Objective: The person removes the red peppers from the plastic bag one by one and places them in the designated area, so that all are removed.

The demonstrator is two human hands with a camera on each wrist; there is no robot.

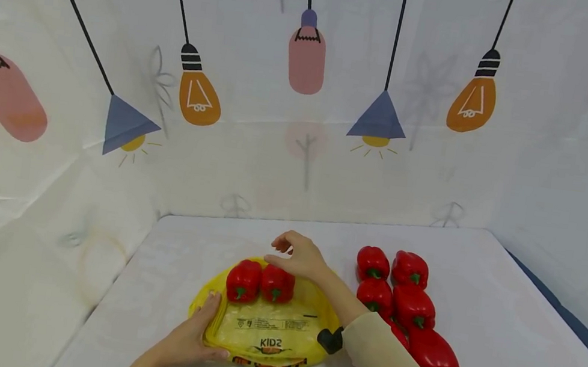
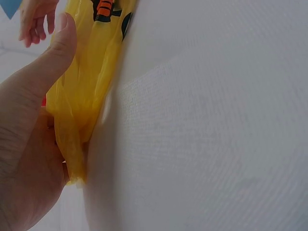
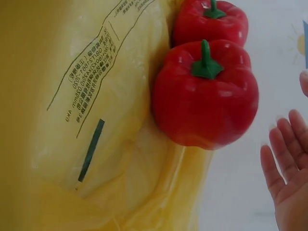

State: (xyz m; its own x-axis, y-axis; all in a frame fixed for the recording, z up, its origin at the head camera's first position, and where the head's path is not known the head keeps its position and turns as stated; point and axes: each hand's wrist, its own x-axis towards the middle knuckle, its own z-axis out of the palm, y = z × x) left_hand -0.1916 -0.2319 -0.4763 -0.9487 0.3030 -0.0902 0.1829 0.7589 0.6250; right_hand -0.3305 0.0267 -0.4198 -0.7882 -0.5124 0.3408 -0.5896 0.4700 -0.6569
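A yellow plastic bag point(image 1: 278, 321) printed "KIDS" lies spread on the table with its mouth wide. Two red bell peppers, a left one point(image 1: 243, 281) and a right one point(image 1: 278, 283), sit side by side at its far side, green stems toward me. My left hand point(image 1: 195, 331) rests against the bag's left edge, fingers extended and thumb apart; in the left wrist view yellow film point(image 2: 79, 115) partly covers the fingers. My right hand point(image 1: 299, 257) hovers just beyond the right pepper, fingers loosely bent and holding nothing. The right wrist view shows its fingers point(image 3: 284, 149) apart from the nearer pepper point(image 3: 207, 96).
To the right of the bag, several more red bell peppers point(image 1: 413, 306) lie grouped on the white table point(image 1: 517, 330). A white sheet point(image 1: 242, 159) with printed lamps stands behind the table. The right forearm's beige sleeve point(image 1: 394, 358) passes in front of some peppers.
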